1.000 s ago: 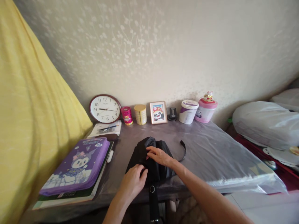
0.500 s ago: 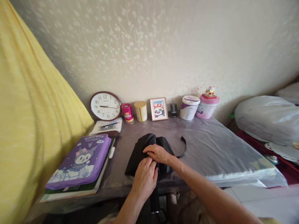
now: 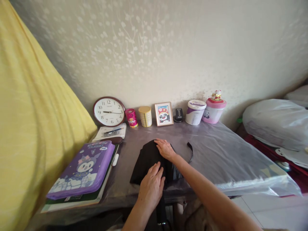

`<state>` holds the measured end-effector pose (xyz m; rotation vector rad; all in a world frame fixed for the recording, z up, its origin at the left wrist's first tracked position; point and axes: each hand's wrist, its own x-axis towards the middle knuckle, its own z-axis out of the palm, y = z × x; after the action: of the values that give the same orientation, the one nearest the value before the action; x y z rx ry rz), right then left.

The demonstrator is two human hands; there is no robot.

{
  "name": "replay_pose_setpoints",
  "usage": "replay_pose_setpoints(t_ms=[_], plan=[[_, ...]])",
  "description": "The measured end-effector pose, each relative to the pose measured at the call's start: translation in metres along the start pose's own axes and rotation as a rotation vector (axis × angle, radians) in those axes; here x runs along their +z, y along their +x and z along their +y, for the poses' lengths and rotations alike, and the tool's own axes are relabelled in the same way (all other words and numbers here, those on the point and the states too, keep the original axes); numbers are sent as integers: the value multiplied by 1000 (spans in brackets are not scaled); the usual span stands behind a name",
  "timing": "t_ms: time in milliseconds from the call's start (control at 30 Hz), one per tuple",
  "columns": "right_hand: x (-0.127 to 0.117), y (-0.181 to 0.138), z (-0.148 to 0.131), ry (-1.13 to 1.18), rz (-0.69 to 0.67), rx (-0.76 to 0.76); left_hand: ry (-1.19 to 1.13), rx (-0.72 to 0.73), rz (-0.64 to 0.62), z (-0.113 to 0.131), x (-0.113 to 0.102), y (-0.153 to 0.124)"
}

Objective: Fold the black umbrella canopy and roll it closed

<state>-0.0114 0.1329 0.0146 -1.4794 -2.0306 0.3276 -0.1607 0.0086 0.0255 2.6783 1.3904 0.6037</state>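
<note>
A black folding umbrella (image 3: 143, 165) lies on the table with its loose cloth spread in folds. Its handle sticks out over the front edge towards me, and its strap curls out on the right. My left hand (image 3: 152, 182) rests on the near part of the cloth, fingers stretched out. Farther up, my right hand (image 3: 165, 149) lies flat on the top end of the cloth with its fingers extended. Neither hand is closed round anything.
Plastic film covers the table (image 3: 209, 154). At left lie a purple case (image 3: 81, 170) on books and a white marker (image 3: 115, 159). Along the wall stand a clock (image 3: 109, 111), a pink can (image 3: 131, 118), a yellow tin (image 3: 145, 116), a picture frame (image 3: 164, 114) and tubs (image 3: 195, 112).
My right hand has slid away from my left, up to the far end of the umbrella cloth. The cloth lies flatter and smoother under my hands.
</note>
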Motion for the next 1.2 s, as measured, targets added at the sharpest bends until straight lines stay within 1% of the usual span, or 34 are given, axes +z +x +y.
replay_pose_setpoints(t_ms=[67, 133, 200, 267, 333, 400, 533, 667, 867, 1067, 1200], plan=[[-1, 2, 4, -13, 34, 63, -7, 3, 10, -1, 0, -1], [-4, 1, 5, -10, 49, 78, -7, 5, 3, -2, 0, -2], [-7, -3, 2, 8, 21, 34, -13, 1, 2, -2, 0, -2], [-8, -7, -1, 32, -38, -30, -27, -9, 7, -3, 0, -3], [-9, -8, 0, 46, -76, -56, -38, -14, 7, -4, 0, -4], [-12, -5, 6, 41, -63, -6, -43, -12, -3, -5, -2, -4], [-26, 0, 30, 15, 11, 200, -46, -12, -26, -4, -4, -3], [-41, -8, 47, 11, 0, 313, -59, -11, -23, -3, -6, -3], [-40, -23, 56, -3, -83, 412, -47, -3, -26, -4, -6, -4], [-37, -22, 59, -15, -108, 453, -31, -9, -66, -3, -9, -2], [-38, -22, 56, -14, -113, 462, -25, -15, -67, -2, -10, -2]])
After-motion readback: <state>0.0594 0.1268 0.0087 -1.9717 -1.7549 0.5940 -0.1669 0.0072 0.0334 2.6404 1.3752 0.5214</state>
